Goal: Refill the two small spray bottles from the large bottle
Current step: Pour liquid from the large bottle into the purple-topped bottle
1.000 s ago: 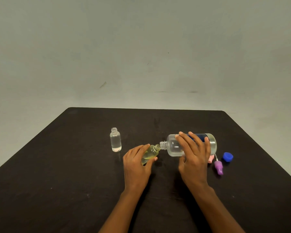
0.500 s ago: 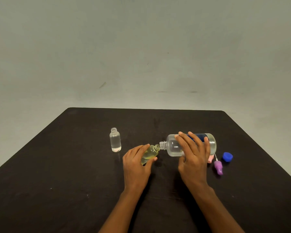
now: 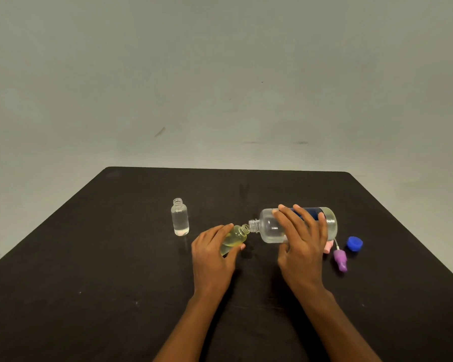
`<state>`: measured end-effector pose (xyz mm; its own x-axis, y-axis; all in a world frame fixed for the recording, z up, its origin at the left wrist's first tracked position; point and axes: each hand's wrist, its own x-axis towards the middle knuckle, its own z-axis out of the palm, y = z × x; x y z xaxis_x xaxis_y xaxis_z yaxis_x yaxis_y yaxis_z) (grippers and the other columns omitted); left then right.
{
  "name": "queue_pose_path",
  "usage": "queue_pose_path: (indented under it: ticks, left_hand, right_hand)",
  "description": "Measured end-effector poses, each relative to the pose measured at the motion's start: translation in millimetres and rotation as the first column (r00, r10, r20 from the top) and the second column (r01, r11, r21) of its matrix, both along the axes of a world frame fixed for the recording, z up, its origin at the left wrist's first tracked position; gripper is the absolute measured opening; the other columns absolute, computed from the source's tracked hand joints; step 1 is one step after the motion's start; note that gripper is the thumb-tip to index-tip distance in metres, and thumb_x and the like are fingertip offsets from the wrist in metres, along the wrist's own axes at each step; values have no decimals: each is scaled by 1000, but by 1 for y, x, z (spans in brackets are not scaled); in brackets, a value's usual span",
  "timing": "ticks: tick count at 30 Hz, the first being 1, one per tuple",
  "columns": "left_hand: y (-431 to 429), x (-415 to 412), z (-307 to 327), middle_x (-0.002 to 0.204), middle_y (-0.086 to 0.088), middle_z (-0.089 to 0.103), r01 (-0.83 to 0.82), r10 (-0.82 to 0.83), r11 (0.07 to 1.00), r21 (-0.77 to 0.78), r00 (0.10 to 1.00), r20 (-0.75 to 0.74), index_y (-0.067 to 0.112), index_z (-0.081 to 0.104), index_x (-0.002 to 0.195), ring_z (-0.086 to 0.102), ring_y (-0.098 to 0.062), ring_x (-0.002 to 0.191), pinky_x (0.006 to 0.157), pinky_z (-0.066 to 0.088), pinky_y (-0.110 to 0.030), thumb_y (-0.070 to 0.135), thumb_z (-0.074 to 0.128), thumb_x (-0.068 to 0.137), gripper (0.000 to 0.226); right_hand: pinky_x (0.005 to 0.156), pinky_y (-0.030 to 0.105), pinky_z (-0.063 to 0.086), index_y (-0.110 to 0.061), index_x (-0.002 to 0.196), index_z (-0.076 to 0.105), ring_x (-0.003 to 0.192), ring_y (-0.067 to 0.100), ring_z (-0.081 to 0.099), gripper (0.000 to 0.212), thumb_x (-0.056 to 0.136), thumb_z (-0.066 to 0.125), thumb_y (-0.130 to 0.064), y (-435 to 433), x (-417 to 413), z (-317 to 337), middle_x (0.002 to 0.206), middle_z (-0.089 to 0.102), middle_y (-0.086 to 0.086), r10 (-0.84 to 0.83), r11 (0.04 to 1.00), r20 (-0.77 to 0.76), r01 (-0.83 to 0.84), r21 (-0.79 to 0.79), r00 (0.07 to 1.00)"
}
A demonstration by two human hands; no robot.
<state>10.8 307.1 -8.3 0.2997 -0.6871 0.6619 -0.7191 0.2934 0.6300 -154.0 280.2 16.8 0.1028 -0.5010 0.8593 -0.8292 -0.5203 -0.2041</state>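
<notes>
Pouring now: left hand (image 3: 212,254) grips the tilted small bottle (image 3: 234,237), right hand (image 3: 302,252) wraps the large bottle (image 3: 271,227) on its side, mouths meeting. Best to tip gently, necks aligned, to avoid spills; beyond, the second small bottle (image 3: 180,218) stands uncapped.

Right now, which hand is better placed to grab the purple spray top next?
Right: the purple spray top lies just right of the right hand, though it must first set down the large bottle.
</notes>
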Motion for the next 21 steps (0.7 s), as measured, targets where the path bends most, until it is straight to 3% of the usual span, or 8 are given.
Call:
queue_pose_path:
  ticks: [15,21]
  left_hand:
    - [0,0,1,104,10,67,-1,1,1000,-1,1000,-2,20,68,109,55,-5,99,91,36,-27,21,86,64,49]
    - [1,0,1,104,10,67,0,0,1000,-5,1000,-9,20,69,108,55,-4,98,90,36,-26,20,86,62,48]
  right_hand:
    - [120,42,7,-19,128,49,130,22,42,90,52,67,26,1,-1,0,134,51,-3,10,1000,-7,-10,7,1000]
    - [119,47,11,-19,127,50,129,22,44,88,53,65,26,0,0,-1,132,59,3,0,1000,-6,0,11,1000]
